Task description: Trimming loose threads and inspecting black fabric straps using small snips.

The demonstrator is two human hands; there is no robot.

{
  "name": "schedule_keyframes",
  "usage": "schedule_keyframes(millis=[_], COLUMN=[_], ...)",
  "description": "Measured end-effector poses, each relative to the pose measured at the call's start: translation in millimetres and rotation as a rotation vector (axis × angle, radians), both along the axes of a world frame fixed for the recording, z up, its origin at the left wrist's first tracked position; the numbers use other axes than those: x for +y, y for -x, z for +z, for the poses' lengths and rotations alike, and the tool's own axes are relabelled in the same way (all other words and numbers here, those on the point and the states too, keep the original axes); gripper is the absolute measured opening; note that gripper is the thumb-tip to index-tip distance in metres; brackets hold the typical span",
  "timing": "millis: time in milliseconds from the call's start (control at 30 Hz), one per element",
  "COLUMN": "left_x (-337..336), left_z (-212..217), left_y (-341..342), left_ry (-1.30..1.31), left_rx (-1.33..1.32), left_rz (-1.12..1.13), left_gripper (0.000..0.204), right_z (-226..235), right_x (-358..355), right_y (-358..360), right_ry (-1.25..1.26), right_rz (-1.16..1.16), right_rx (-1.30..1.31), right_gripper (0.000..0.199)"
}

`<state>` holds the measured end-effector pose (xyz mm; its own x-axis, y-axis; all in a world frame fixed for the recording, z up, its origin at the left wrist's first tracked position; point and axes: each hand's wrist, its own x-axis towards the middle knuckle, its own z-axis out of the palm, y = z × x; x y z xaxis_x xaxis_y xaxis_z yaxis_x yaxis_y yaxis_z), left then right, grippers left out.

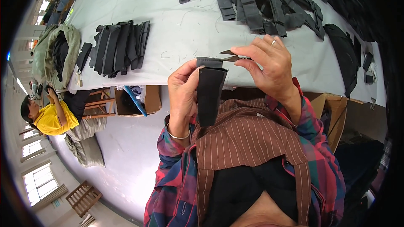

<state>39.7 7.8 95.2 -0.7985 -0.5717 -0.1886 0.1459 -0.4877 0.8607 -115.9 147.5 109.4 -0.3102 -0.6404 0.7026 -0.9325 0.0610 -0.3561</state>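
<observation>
My left hand (184, 90) pinches a black fabric strip (210, 96) that is folded over, its stitched upper end pointing away from me. The strip hangs down in front of my striped brown apron (248, 138). In my right hand (267, 65) is a small pair of thread snips (229, 58), held between thumb and fingers. Their two blades stand apart and point left, one tip beside the strip's upper right corner. Both hands are raised at the near edge of the white-covered table (176, 42).
A neat stack of black strips (120, 48) lies to the left; a loose heap of strips (261, 2) covers the far right. Black fabric pieces (343, 54) lie at the right edge. Below stands a cardboard box (152, 100). A person in yellow (57, 117) sits at left.
</observation>
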Motion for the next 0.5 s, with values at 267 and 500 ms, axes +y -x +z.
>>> schedule_keyframes(millis=[267,500], left_x=[-3,-9], left_z=[-5,-13], left_y=[-1,-7], left_ry=[-0.03,-0.164], left_rx=[0.014,0.082], left_rz=[-0.037,-0.158], left_gripper=[0.018,0.021], right_z=[2,-12], right_x=[2,0], right_y=[5,5], right_ry=[-0.04,-0.056], right_rz=[0.107,0.228], right_rx=[0.044,-0.247], right_gripper=[0.028,0.024])
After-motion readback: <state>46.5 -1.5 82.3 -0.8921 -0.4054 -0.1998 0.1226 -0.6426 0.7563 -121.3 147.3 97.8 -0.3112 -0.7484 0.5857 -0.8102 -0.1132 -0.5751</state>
